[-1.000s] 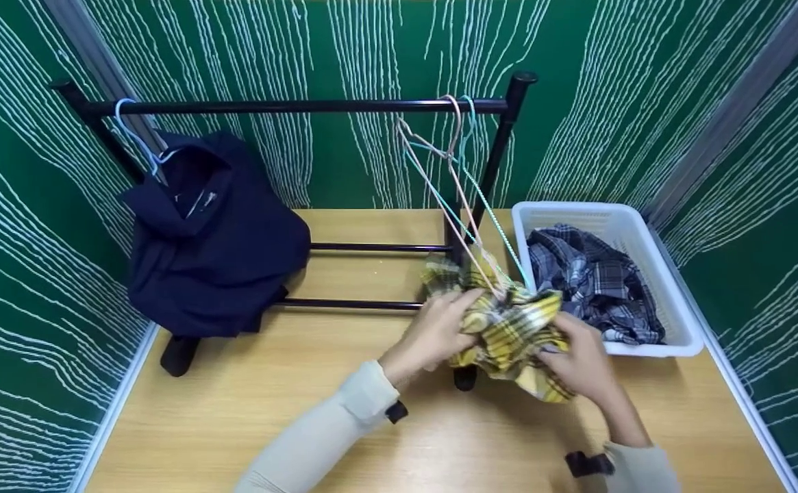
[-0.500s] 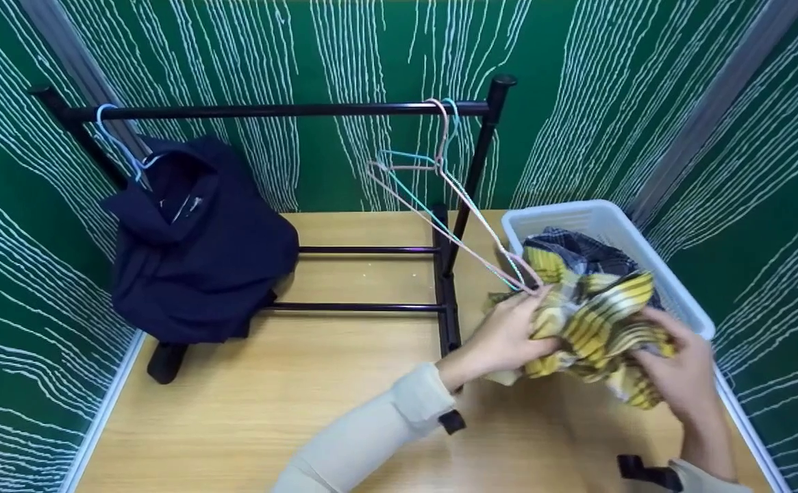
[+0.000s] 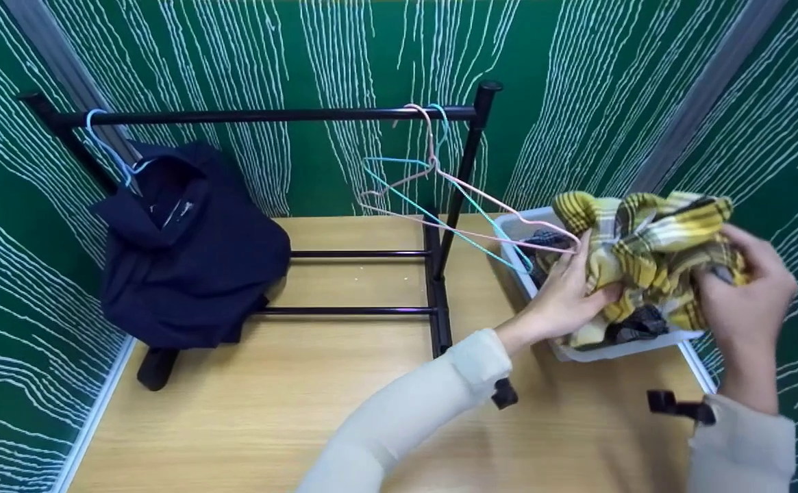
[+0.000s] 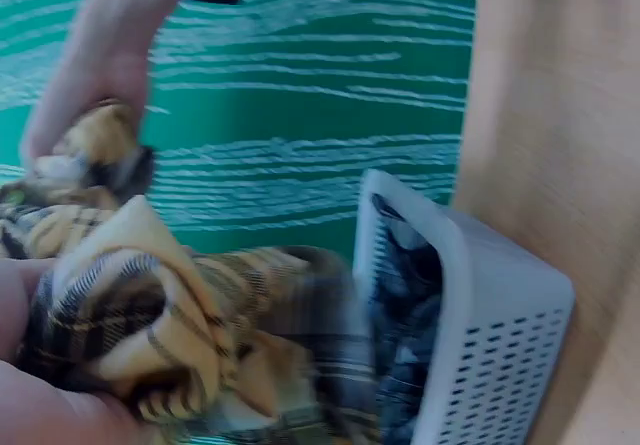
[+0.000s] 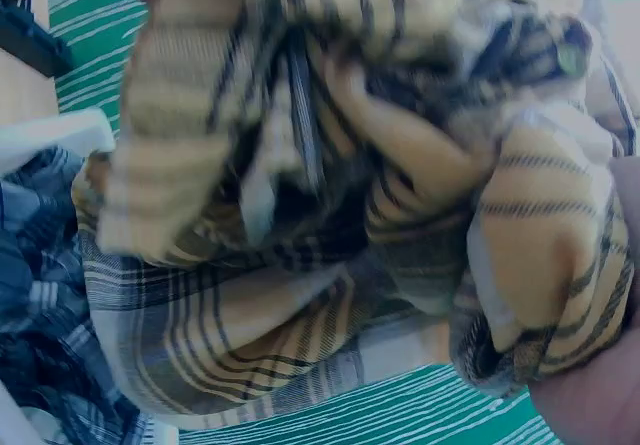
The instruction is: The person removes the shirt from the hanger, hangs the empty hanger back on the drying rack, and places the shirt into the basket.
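A yellow, black and white plaid shirt (image 3: 652,253) is bunched up above the basket, held between both hands. My left hand (image 3: 566,294) grips its left side, thumb over the cloth. One corner of the tilted pink hanger (image 3: 501,204) reaches the fingers of that hand; whether they pinch it I cannot tell. My right hand (image 3: 748,294) grips the shirt's right side. A turquoise hanger (image 3: 464,236) slants behind the pink one, its lower corner over the basket's rim. In the right wrist view, folds of the plaid shirt (image 5: 250,335) fill most of the picture.
A white basket (image 3: 597,352) holding dark plaid clothing (image 3: 642,325) stands under the shirt. The black clothes rack (image 3: 268,115) carries a navy shirt (image 3: 193,260) on a light blue hanger (image 3: 107,147) at its left. Green walls (image 3: 234,55) enclose the wooden tabletop (image 3: 234,424).
Both hands have carried the yellow plaid shirt right and up, from the rack's right leg to above the basket. The pink hanger has swung right and tilted away from the turquoise one.
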`<state>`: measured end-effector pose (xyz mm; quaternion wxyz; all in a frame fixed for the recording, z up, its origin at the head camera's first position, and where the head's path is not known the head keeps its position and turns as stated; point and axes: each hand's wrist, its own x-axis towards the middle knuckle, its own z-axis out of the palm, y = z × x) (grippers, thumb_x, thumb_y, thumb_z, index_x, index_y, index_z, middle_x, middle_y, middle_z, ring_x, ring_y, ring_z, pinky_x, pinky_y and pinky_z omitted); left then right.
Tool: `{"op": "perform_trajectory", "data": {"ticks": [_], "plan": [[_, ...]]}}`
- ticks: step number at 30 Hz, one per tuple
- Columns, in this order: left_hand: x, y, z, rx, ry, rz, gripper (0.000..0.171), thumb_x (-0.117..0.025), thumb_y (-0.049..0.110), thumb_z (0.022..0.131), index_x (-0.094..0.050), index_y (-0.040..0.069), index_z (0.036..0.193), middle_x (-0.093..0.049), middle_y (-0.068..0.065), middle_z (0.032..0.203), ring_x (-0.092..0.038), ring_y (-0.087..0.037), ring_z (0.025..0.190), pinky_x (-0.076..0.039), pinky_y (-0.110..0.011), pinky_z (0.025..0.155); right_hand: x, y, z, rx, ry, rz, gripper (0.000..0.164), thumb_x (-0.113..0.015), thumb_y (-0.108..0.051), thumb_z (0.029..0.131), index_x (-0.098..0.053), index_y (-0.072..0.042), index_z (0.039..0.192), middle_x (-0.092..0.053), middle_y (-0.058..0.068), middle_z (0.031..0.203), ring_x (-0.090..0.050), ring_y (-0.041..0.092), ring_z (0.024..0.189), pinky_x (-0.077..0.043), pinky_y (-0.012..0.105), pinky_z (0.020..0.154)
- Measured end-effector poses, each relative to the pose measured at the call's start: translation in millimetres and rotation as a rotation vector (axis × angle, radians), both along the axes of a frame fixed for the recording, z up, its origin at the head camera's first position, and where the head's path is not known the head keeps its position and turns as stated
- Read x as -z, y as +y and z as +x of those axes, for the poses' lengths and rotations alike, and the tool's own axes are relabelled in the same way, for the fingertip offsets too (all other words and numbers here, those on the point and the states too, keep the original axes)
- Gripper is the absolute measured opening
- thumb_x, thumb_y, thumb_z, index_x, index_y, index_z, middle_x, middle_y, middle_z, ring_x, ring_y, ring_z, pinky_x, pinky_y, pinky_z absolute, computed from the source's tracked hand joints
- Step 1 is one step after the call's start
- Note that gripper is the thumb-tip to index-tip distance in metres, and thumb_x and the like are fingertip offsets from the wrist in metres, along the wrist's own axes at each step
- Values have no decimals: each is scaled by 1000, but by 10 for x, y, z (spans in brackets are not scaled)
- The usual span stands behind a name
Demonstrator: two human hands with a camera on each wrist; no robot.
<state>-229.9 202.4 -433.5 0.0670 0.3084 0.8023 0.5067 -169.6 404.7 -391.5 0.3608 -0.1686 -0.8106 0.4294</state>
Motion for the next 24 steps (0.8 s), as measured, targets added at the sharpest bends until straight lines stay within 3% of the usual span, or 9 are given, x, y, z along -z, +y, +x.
{"op": "perform_trajectory", "data": {"ticks": [3,5,8,10,12,16,19,21,24], "plan": [[89,151,-121,1,-41,-8,93,-63,41,107,1,21,172,-14,-4,177,-18,-17,161,-23,-34,127,32,74,-213,45,66,99,46,-70,2,89,-77,-17,131,-61,-26,113,-52,-5,107,-41,22,95],[181,231,-206,10,-63,-23,93,-59,44,108,4,20,172,-11,-3,178,-15,-17,162,-22,-32,127,117,136,-367,42,110,163,45,-70,3,85,-78,-12,126,-66,-18,112,-51,-7,107,-39,25,101],[391,329,-314,-3,-91,-79,91,-58,44,109,3,20,172,-12,-5,178,-17,-18,162,-23,-30,127,343,241,-583,-16,121,257,48,-66,11,79,-77,-5,122,-73,3,118,-59,10,114,-36,38,113],[568,365,-360,-21,-81,-153,88,-58,41,110,2,20,172,-15,-6,177,-19,-19,161,-23,-30,127,544,295,-689,-78,77,308,49,-63,16,77,-75,-1,121,-72,18,123,-60,26,119,-35,51,118],[736,372,-386,-45,-32,-260,87,-58,37,110,0,21,172,-21,-8,175,-26,-21,159,-26,-29,127,762,329,-754,-146,15,356,47,-60,20,76,-72,4,119,-68,27,125,-57,45,122,-35,62,116],[920,320,-396,-72,161,-499,84,-59,31,110,-3,18,172,-38,-13,164,-49,-25,144,-44,-26,114,1118,320,-770,-215,-159,406,41,-55,17,79,-64,14,118,-58,37,134,-49,58,129,-34,71,115],[931,276,-412,-118,320,-629,76,-59,26,110,-15,14,171,-50,-14,148,-60,-24,121,-54,-23,94,1275,281,-760,-234,-282,419,38,-55,9,82,-60,21,118,-52,40,135,-47,63,127,-34,73,113],[919,252,-438,-147,380,-702,72,-59,21,109,-21,12,169,-53,-13,141,-64,-20,107,-57,-20,80,1333,256,-767,-260,-339,427,36,-56,5,85,-59,23,116,-52,41,130,-48,64,123,-37,74,108],[900,227,-487,-190,436,-820,71,-62,17,106,-27,12,168,-55,-12,140,-65,-17,107,-57,-18,72,1361,222,-792,-306,-404,437,34,-56,3,88,-59,24,114,-52,42,126,-49,65,119,-38,75,106]]}}
